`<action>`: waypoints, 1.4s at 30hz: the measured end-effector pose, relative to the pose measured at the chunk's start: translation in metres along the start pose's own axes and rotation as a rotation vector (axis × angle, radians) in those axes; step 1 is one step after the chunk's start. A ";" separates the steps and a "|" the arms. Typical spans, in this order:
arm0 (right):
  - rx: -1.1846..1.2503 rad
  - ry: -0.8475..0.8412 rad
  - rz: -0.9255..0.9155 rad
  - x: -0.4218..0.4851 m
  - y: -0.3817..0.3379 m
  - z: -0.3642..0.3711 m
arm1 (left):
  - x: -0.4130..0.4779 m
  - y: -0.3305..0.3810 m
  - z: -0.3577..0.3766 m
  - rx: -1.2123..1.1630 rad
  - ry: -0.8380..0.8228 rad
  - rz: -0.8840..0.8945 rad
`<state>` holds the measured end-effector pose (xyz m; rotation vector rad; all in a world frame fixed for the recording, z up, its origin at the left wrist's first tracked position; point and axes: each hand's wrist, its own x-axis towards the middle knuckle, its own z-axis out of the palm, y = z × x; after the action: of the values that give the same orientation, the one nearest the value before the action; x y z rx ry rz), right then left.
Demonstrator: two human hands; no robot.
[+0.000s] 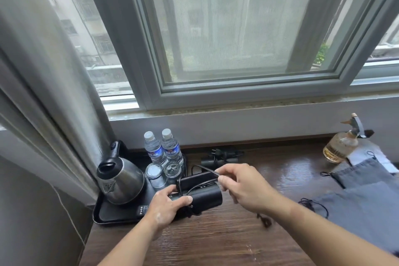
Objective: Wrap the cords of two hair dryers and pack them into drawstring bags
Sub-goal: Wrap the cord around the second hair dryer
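A black folded hair dryer [204, 195] lies on the wooden desk near its left side. My left hand [170, 205] grips its left end, thumb on top. My right hand [241, 185] pinches the dryer's black cord [206, 168] and holds a loop of it raised above the dryer. A few turns of cord cross the dryer body. A second black hair dryer [218, 158] lies further back by the wall with its plug showing. Two grey drawstring bags [362, 198] lie flat on the right of the desk.
A black tray [108, 214] on the left holds a steel kettle [121, 181], two water bottles [164, 151] and two glasses [164, 171]. A glass spray bottle [343, 144] stands at the far right. A curtain [43, 93] hangs left, below the window.
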<state>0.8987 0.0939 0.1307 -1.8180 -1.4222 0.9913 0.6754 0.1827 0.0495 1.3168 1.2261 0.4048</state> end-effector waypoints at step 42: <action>0.392 -0.102 0.035 -0.039 0.077 0.083 | 0.002 0.029 0.019 -0.392 -0.155 -0.019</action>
<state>0.8618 0.0400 0.0308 -1.5260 -1.1569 1.2941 0.7031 0.1832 0.0703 0.9798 0.9702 0.4928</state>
